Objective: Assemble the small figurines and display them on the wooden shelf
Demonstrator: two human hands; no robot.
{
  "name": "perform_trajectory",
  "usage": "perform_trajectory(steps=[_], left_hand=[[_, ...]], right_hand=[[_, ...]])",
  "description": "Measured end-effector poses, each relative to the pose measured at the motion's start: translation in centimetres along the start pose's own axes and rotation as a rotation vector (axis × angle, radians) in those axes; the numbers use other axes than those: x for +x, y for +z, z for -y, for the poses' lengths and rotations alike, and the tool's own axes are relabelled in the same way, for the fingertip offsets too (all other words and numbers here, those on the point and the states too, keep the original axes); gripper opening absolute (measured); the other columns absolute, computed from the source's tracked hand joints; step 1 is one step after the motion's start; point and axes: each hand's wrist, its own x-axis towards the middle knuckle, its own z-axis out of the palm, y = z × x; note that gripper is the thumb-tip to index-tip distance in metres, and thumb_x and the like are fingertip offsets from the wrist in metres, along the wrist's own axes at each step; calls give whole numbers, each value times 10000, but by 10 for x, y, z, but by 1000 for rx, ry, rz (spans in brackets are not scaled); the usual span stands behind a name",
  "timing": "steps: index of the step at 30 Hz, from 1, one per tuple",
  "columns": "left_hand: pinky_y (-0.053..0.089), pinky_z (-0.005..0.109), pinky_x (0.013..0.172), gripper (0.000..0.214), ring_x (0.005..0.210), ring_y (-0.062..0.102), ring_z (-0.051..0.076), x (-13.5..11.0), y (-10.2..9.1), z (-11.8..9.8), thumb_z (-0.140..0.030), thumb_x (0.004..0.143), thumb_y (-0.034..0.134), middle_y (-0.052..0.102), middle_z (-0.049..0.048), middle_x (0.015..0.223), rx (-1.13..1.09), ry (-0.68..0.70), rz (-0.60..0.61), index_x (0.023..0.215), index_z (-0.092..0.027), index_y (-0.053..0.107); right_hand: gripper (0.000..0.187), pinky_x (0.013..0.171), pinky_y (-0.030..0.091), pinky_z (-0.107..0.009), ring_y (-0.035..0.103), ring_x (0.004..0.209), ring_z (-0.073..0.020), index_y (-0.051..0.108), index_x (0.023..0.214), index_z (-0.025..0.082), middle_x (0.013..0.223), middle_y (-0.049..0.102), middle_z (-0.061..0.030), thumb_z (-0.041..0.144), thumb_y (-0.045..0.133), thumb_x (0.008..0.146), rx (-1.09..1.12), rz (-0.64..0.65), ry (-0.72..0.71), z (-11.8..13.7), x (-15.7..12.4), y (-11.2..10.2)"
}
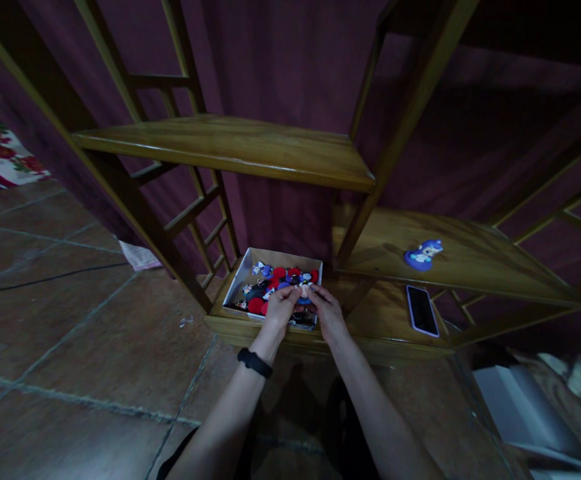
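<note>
My left hand [284, 303] and my right hand [326, 305] meet over the front of a shallow cardboard box [237, 279]. Between their fingertips they hold a small figurine [304, 291] with a pale upper part and a blue base. Its finer details are too small to make out. Inside the box lie several more figurines [273, 279] with red, blue and dark parts, jumbled together. A black band is around my left wrist. Up on the right-hand shelf, a purple-haired figurine [425, 255] stands on a round purple base.
The box sits on the bottom board of a wooden shelf unit [225, 148]. A phone [422, 311] in a light purple case lies to the right on that board. An upright post divides the two sides. A white box [525, 410] is on the tiled floor at lower right.
</note>
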Motion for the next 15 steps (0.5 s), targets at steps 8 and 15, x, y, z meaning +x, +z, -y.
perform_trajectory(steps=[8, 15], left_hand=[[471, 174, 503, 315, 595, 566, 91, 0, -1, -1, -378, 553, 767, 644, 40, 724, -50, -61, -5, 737, -132, 695], [476, 176, 505, 285, 589, 561, 87, 1, -2, 0, -369, 566, 762, 634, 39, 720, -69, -57, 26, 700, -129, 685]], right_hand=[[405, 677, 492, -286, 615, 774, -179, 690, 864, 187, 868, 694, -41, 413, 753, 534, 36, -1, 38, 2, -2, 3], [382, 685, 492, -290, 619, 767, -178, 691, 868, 191, 859, 696, -38, 381, 756, 543, 33, 1, 41, 0, 0, 1]])
